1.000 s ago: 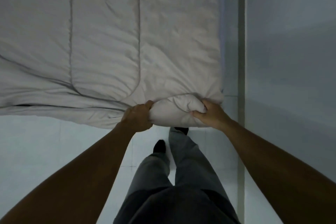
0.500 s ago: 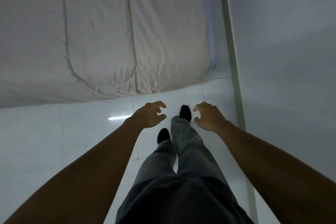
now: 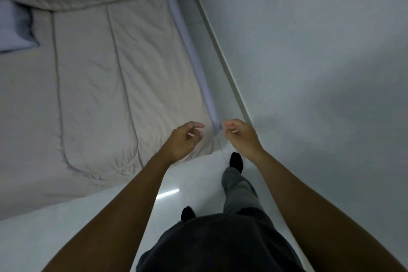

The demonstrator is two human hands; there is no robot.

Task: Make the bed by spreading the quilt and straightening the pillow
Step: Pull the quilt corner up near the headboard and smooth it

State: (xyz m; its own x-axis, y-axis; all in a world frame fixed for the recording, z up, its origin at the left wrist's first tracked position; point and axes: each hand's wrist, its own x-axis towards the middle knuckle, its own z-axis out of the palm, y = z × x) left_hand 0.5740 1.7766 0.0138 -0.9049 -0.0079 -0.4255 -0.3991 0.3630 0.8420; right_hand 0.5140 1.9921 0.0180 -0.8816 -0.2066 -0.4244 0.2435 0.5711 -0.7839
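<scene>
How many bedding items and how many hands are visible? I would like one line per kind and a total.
Quilt: 1
Pillow: 1
Hands, both empty: 2, the left hand and the right hand
Total: 4

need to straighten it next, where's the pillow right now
In the head view, the pale blue pillow lies at the far left edge, partly tucked under the beige quilt.

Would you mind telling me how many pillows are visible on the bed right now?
1. The pillow lies at the left edge of the view, beside the quilt's folded-back top; more may be hidden outside the picture.
</scene>
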